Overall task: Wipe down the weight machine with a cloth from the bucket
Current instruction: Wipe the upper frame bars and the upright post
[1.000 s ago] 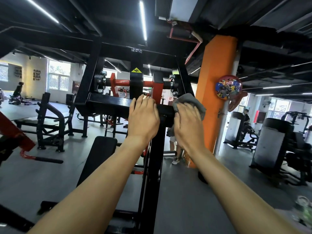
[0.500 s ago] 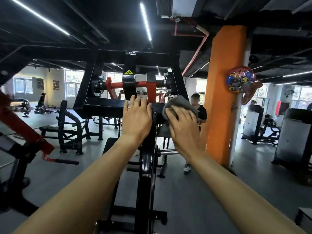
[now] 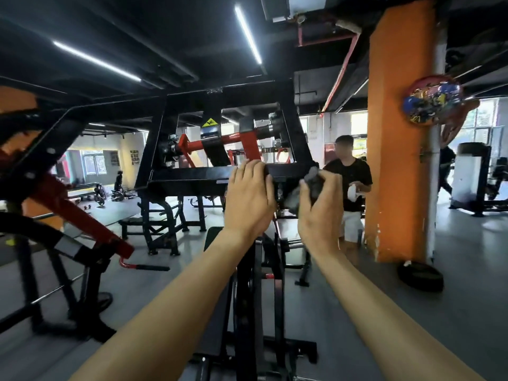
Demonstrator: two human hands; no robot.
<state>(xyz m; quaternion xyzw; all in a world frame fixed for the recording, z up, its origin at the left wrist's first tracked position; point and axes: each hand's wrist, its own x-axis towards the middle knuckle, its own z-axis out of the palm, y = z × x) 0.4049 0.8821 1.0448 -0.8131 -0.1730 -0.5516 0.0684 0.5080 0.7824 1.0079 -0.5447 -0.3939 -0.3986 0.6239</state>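
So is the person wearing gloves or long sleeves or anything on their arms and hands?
No. The left hand and right hand are bare, with no gloves. The left arm and right arm are bare too, with no sleeve showing anywhere in view. No watch, bracelet or ring shows. The nails look short and plain.

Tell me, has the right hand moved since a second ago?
Yes. The right hand has dropped below the black crossbar, at its right end, bunching the cloth.
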